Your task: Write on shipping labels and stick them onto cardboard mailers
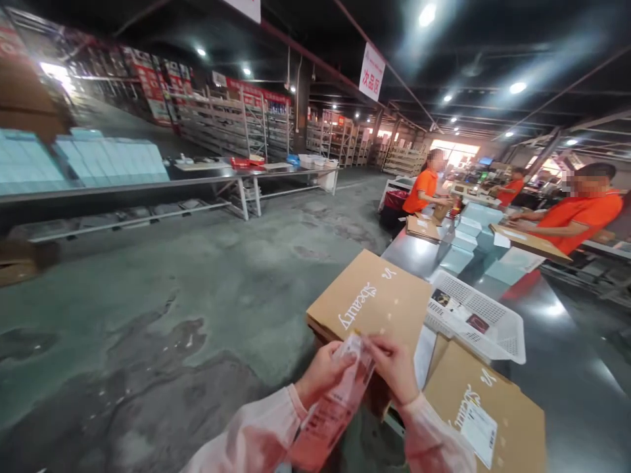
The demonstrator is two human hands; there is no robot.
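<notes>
Between my two hands hangs a pinkish, partly see-through printed packet [329, 415], held by its upper end. My left hand [325, 373] grips it from the left side, thumb on top. The fingers of my right hand [393, 368] pinch its upper right corner. Just beyond my fingertips lies a flat brown cardboard box [379, 289] with white "beauty" lettering, at the table's near edge. Another such box [517, 407] with a white label [479, 430] lies to the right of my right hand.
A white perforated basket [510, 332] holding small items stands on the metal table [576, 368]. Pale blue boxes [458, 257] line the table further back. Co-workers in orange shirts [579, 220] stand along it. Left, a long bench [197, 176] carries more blue boxes [111, 161].
</notes>
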